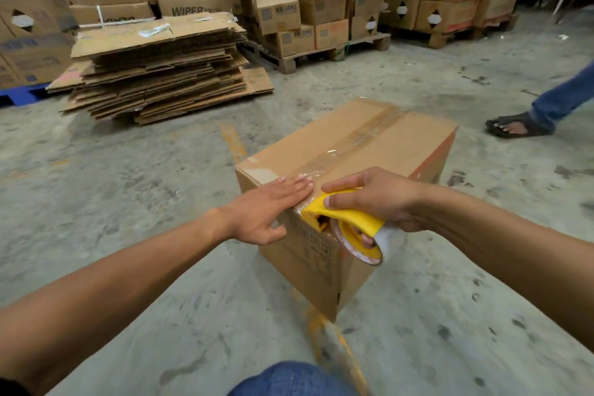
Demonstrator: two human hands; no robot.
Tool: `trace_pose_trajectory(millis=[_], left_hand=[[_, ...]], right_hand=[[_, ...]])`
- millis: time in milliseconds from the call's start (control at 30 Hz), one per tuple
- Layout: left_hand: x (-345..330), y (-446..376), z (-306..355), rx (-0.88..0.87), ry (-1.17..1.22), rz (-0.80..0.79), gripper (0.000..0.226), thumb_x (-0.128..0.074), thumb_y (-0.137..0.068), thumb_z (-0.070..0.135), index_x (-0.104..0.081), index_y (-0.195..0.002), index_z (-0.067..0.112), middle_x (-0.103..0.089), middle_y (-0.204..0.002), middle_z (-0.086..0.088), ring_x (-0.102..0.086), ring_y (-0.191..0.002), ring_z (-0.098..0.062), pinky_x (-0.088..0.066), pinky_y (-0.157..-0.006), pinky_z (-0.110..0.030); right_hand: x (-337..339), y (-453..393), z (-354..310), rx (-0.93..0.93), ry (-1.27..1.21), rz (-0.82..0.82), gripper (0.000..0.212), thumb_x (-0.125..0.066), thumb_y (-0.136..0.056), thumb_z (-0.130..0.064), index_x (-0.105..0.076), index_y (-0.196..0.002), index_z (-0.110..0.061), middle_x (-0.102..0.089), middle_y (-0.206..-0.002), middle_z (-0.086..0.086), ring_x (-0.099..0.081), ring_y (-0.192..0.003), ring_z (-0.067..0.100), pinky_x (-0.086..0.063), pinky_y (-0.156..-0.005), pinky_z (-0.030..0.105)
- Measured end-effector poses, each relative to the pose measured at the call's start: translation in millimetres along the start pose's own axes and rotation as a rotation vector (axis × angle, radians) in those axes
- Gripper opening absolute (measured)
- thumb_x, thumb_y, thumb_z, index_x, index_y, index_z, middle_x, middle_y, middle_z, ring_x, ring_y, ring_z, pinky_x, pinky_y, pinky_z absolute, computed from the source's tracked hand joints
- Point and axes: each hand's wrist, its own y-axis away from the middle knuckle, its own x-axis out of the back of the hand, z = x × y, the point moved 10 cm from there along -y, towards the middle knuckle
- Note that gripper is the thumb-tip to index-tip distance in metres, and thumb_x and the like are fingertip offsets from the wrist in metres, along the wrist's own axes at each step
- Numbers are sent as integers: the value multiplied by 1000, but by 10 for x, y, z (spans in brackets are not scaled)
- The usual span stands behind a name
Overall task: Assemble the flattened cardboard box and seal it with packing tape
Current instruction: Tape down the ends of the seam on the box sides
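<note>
An assembled brown cardboard box [369,151] stands on the concrete floor, its top flaps closed. Clear packing tape [350,141] runs along the top seam. My left hand [266,206] lies flat, fingers together, on the near top edge of the box. My right hand [376,199] grips a yellow tape dispenser [347,219] pressed against the near top corner. The tape roll [363,244] hangs over the box's near side.
A tall stack of flattened cardboard [160,67] lies on the floor at the left. Pallets [324,55] loaded with cartons line the back. Another person's sandalled foot and jeans leg [527,122] are at the right. My knee [292,379] shows at the bottom.
</note>
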Motion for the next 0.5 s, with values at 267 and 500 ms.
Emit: trace_pose_trajectory(millis=[267, 500], left_hand=[[11, -46, 121, 20, 117, 130, 87, -59, -75, 23, -23, -154, 14, -21, -162, -1, -14, -150, -11, -17, -121, -40], [66, -103, 492, -61, -8, 81, 88, -55, -83, 40, -14, -156, 11, -10, -164, -5, -5, -151, -15, -7, -122, -44]], right_hand=[[203, 267, 279, -52, -8, -25, 43, -68, -91, -16, -60, -132, -21, -69, -66, 14, -52, -34, 22, -48, -38, 27], [307, 385, 374, -22, -67, 9, 40, -71, -88, -15, -65, -127, -19, -72, -88, 18, -55, -39, 23, -48, -36, 27]])
